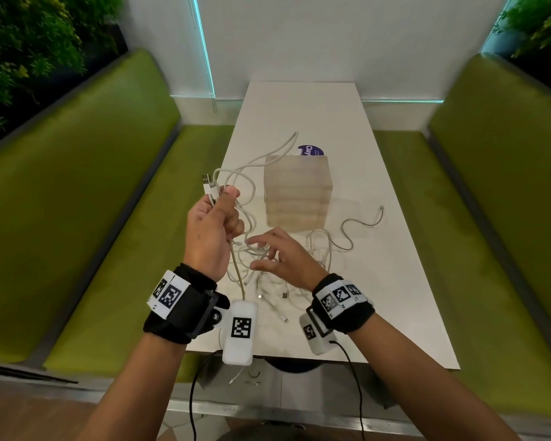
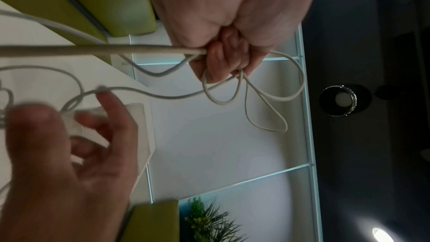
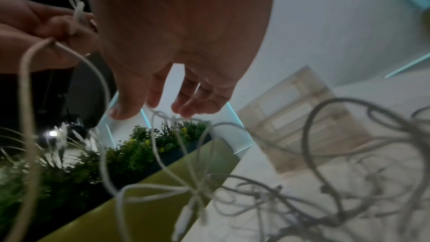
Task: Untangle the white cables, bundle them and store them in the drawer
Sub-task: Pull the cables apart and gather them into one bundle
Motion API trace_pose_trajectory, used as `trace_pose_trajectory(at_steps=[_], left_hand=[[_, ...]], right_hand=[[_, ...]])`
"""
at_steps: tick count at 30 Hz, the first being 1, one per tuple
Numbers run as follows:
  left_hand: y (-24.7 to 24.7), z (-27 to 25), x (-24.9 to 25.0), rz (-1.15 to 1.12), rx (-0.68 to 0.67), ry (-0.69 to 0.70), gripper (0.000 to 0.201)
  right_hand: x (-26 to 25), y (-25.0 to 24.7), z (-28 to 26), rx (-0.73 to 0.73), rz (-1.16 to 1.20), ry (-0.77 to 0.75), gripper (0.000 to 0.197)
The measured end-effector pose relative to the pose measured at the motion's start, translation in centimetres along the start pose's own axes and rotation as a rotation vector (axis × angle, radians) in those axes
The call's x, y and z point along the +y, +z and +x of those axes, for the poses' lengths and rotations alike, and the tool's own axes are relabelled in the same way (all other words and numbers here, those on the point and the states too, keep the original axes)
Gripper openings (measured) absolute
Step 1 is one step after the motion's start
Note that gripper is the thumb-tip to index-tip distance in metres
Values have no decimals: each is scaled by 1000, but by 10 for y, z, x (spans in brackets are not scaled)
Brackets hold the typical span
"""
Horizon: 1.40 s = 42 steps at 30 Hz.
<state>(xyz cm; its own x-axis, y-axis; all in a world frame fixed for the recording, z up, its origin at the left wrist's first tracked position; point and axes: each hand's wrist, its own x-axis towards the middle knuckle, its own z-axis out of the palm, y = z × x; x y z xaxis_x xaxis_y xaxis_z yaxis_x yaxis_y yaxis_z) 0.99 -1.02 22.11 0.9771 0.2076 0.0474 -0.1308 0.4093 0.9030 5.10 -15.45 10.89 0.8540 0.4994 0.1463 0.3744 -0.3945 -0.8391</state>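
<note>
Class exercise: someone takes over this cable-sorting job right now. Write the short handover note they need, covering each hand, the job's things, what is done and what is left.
Left hand: raised over the table's left edge, its grip closed on several loops of white cable, a USB plug sticking up.
Right hand: open, fingers spread over the tangle, holding nothing.
Wooden drawer box: mid-table, behind the tangle; drawers look closed.
Done: some loops gathered in the left hand.
Left: free the remaining cables, bundle them, open a drawer and store them.
</note>
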Motion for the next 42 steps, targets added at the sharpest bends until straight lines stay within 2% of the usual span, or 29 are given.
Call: trace_pose_trajectory(at_steps=[3,6,9,14,19,22,24,27,30,34,38,40,42], left_hand=[[3,-2,1,-8,-10,-8,20],[6,-5,4,-32,-17,-1,20],[7,-5,11,-31,-14,29,20],[-3,0,20,-83,30,65,23],[-5,-2,28,-118,84,90,20],[-1,-4,37,-119,82,123,20],[1,-4,44,-116,66,130,22],[0,-2,45,-74,40,123,22],[-3,-2,34,-17,26,85,20],[-10,-10,18,38,11,-9,18],[-14,-22,9,91,-39,-92,19],[-15,-28,6,134,-58,-128,17],[-16,-32,3,185,-73,-157,16]], right_hand=[[-2,11,6,48,2,-21,11],[6,15,13,0,-188,62,18],[22,14,16,-24,-294,145,6],[46,0,14,-49,-301,236,16],[66,-5,11,-32,-474,262,24],[73,-5,10,-109,-660,281,26],[76,-5,6,-119,-675,324,28],[73,-7,5,-97,-527,355,33],[52,-18,4,-82,-231,345,52],[6,-46,-4,43,-6,229,57],[-50,-67,-16,116,467,35,67],[-76,-74,-22,102,585,-89,64],[-93,-77,-26,116,604,-179,42]])
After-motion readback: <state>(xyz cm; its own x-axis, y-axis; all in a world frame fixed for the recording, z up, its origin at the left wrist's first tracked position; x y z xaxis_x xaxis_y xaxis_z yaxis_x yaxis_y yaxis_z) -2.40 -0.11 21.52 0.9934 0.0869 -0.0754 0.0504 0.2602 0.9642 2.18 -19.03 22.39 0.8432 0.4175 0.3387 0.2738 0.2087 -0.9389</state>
